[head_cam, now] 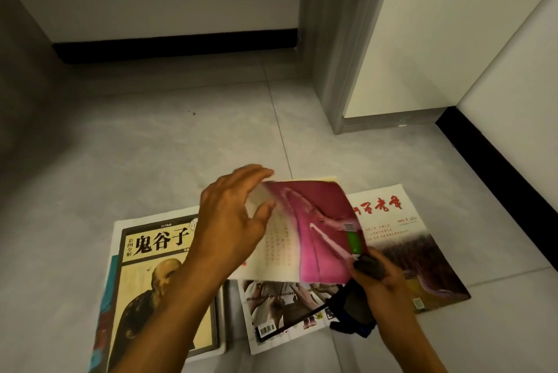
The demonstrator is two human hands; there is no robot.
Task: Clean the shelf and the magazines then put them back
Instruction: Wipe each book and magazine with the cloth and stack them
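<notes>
On the floor: four magazines lie or hover over grey tiles (151,146), close to a white wall with a black skirting board (178,46).
Left hand (229,215): fingers and thumb curled round the upper left corner of the pink magazine (314,239); this grip pinches its pages, which look blurred.
Pink magazine: held tilted above the others, partly open, a pale page with small print showing beside the pink cover.
Right hand (380,279): grip closed round a dark cloth (353,309), which bunches and hangs below the fist; the fist sits at the magazine's lower right corner.
Green tag (353,239): small, lying on the pink cover just above the right hand; what it is cannot be told.
Yellow-cover book (157,282): flat on the floor at the left, under the left forearm, stacked on other printed sheets.
Magazine with red title (404,236): flat at the right, partly under the pink one.
Magazine with barcode (280,309): flat between them, beneath the pink magazine.
Shelf: out of view.
</notes>
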